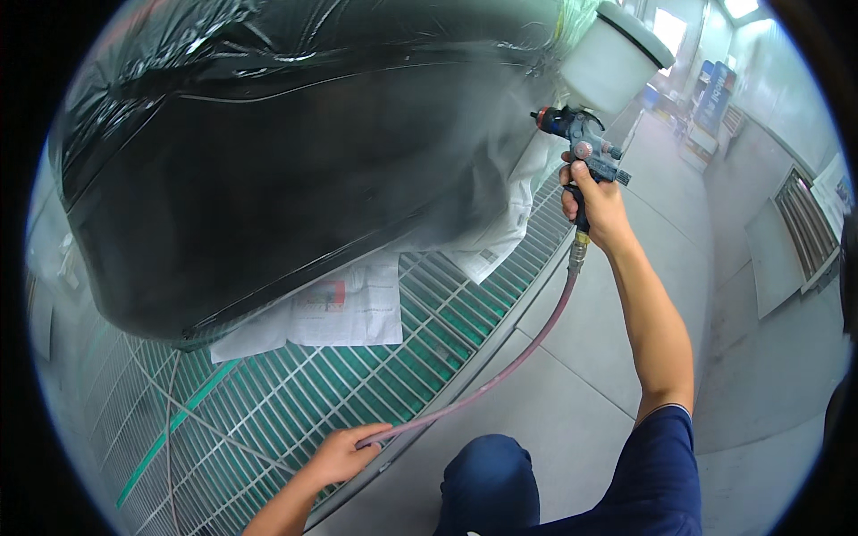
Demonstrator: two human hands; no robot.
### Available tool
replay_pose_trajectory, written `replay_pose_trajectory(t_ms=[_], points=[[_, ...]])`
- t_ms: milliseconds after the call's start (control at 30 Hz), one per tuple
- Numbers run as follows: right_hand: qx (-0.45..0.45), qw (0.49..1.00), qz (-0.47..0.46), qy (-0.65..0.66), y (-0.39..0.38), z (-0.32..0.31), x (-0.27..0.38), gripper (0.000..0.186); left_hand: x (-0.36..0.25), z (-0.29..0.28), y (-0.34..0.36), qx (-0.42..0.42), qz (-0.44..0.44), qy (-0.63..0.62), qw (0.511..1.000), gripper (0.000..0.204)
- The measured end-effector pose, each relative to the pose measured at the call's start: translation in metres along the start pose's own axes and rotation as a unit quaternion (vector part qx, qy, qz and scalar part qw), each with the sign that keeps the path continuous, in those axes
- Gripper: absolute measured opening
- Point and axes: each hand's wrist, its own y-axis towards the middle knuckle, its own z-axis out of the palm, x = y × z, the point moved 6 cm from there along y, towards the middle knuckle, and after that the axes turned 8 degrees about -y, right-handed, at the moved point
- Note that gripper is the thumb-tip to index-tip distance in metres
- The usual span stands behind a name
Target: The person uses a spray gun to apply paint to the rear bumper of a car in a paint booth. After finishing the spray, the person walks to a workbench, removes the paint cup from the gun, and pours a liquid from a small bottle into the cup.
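Item: one gravity-feed spray gun [581,147], at upper right of our view, held up near the right end of the dark panel, its nozzle pointing left toward the panel. Mounted above it, tilted: one translucent white paint cup [608,67] with a dark lid.

Right hand [595,204]: ours, grasping the gun's handle, fingers wrapped around the front, thumb high at the back. The forearm rises from a navy sleeve [657,464].

Air hose [536,344]: one, dull reddish, joined to the handle's base by a metal coupling [578,253]; it curves down and left to our other hand.

Left hand [347,454]: ours, low in the view, closed around the hose, thumb laid along it.

Dark panel [295,170]: large, black to grey, rounded at the lower left corner. Clear plastic film [304,27], wrinkled and glossy, covers the area above it. Printed paper sheets [362,308] hang out beneath its lower edge.

Below: metal floor grating [420,326], with green showing between the bars. Beside it, grey floor slabs [581,384] and our knee [490,482] in blue trousers. Far right: one louvred vent [795,223] in a pale wall [742,366].
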Motion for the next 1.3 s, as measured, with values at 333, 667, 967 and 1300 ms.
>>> replay_pose_trajectory(t_ms=[333, 667, 967, 1300], points=[[-0.210, 0.977, 0.032, -0.033, 0.067, -0.102, -0.080, 0.026, -0.021, 0.016, 0.048, -0.060, -0.047, -0.094, 0.993, 0.045], [-0.095, 0.985, 0.081, -0.116, -0.003, 0.004, -0.069, 0.026, 0.012, -0.008, -0.026, -0.057, -0.064, -0.034, 0.996, 0.043], [0.020, 0.978, 0.047, -0.200, -0.147, 0.193, 0.046, 0.031, 0.063, -0.039, -0.140, 0.024, 0.083, 0.226, 0.970, 0.040], [0.194, 0.961, -0.094, -0.172, -0.266, 0.430, 0.133, 0.021, 0.157, -0.124, -0.255, 0.032, 0.067, 0.128, 0.989, 0.038]])
